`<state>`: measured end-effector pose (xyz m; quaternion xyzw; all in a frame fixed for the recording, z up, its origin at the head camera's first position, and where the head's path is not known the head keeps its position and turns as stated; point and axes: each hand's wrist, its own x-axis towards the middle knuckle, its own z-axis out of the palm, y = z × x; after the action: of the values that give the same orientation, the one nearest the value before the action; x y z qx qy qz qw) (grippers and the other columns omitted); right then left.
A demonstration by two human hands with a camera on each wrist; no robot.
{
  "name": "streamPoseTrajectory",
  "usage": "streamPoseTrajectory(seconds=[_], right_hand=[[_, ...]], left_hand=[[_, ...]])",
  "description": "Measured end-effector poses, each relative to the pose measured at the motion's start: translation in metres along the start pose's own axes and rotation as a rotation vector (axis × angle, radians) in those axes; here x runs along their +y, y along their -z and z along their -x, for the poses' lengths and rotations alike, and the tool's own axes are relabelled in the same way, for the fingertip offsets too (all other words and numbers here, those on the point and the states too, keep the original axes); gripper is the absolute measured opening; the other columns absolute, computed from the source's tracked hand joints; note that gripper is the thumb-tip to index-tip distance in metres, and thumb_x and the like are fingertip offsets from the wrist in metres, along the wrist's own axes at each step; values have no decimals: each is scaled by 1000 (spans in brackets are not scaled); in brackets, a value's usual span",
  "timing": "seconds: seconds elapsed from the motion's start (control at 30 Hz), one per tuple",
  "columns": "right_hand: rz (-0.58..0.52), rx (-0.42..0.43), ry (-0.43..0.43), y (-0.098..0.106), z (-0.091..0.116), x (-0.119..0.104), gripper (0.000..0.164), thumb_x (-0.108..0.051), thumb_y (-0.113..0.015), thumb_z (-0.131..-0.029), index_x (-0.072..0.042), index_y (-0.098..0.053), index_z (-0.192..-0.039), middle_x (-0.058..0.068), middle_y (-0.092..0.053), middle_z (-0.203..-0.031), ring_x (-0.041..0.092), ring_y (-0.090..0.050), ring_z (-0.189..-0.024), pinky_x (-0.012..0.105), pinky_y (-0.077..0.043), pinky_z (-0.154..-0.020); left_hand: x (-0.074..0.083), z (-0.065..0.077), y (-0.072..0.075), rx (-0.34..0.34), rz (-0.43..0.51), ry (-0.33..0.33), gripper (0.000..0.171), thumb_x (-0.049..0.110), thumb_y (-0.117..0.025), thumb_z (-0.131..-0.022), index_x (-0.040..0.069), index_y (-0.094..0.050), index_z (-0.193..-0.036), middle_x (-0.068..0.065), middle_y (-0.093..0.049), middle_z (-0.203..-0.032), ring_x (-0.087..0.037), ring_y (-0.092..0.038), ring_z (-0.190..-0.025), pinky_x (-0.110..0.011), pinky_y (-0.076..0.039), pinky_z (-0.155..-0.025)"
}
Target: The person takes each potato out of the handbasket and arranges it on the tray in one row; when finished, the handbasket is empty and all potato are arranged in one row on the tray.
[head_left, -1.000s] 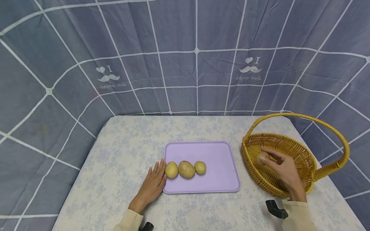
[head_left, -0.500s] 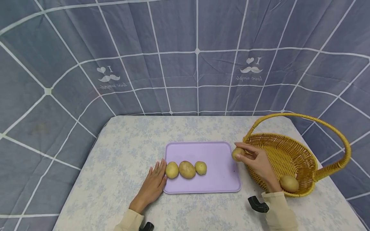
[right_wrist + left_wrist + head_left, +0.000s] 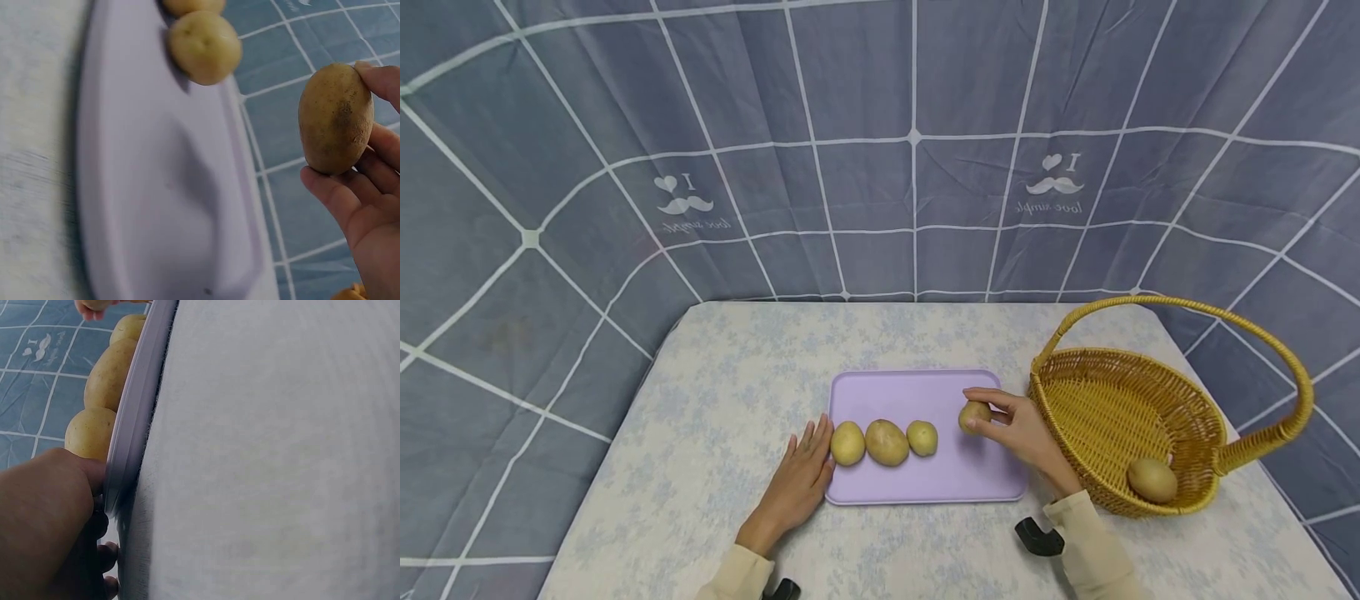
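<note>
The right hand [image 3: 1026, 435], gripping a potato [image 3: 974, 416], has moved from the basket [image 3: 1195, 500] over the tray [image 3: 925, 487] beside three potatoes [image 3: 886, 442]; the left hand [image 3: 797, 479] lies flat.

The left hand [image 3: 44, 519] fills the lower left corner, lying flat with its fingers [image 3: 103, 553] against the edge of the lilac tray [image 3: 134, 412]. The tray's rim runs as a narrow pale band from the hand up to the top of the frame. Behind the rim three potatoes [image 3: 106, 375] sit in a row, the nearest one just beside the hand. At the top edge the tips of another hand [image 3: 94, 309] show. The pale cloth-covered surface [image 3: 281, 456] takes up the whole right side, blurred. A blue cloth with white lines [image 3: 37, 375] shows at the left.
</note>
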<state>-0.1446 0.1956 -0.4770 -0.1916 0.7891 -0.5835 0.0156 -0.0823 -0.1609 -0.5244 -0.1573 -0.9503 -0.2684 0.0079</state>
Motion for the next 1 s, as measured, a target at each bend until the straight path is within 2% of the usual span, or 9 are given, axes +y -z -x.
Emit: streamPoseTrajectory(seconds=[0.1, 0.23, 0.43, 0.77, 0.87, 1.0], right_hand=[[30, -23, -26, -7, -2, 5, 43, -8, -75, -83, 7, -62, -122, 19, -60, -129, 29, -56, -119, 27, -49, -95], [62, -53, -63, -16, -2, 4, 44, -7, -75, -82, 8, -62, -121, 22, -60, -127, 37, -56, -118, 33, -51, -94], [118, -90, -88, -23, 3, -14, 42, -7, -75, -82, 10, -62, -119, 23, -61, -125, 37, -58, -114, 33, -52, -91], [193, -106, -76, -30, 5, -13, 41, -6, -75, -82, 7, -63, -120, 22, -61, -125, 37, -55, -119, 46, -46, -98], [210, -97, -63, -33, 3, 3, 42, -7, -75, -82, 5, -64, -120, 20, -61, -126, 37, -54, -121, 51, -43, -100], [217, -89, -66, -35, 1, 28, 45, -13, -78, -80, -1, -65, -122, 14, -62, -128, 33, -54, -123, 48, -41, -103]], left_hand=[[0, 0, 0, 1, 1, 0, 56, 18, -43, -102, -2, -23, -150, -14, -20, -158, -35, -16, -145, -57, -8, -116], [0, 0, 0, 0, -4, -1, 56, 19, -42, -102, -2, -23, -150, -13, -20, -158, -35, -16, -145, -56, -8, -116], [-2, -1, -2, -7, -4, 1, 56, 21, -41, -103, -1, -22, -150, -13, -19, -158, -34, -15, -146, -56, -8, -116], [-1, 0, -1, -1, 5, 4, 56, 21, -41, -103, -1, -22, -150, -12, -19, -158, -34, -15, -146, -56, -8, -116], [-1, 0, -2, 5, 7, 2, 55, 20, -41, -103, -1, -23, -150, -13, -19, -158, -35, -15, -145, -57, -8, -116], [-1, 1, -2, 10, 10, -1, 55, 20, -42, -103, -1, -23, -150, -13, -20, -158, -35, -16, -145, -58, -9, -116]])
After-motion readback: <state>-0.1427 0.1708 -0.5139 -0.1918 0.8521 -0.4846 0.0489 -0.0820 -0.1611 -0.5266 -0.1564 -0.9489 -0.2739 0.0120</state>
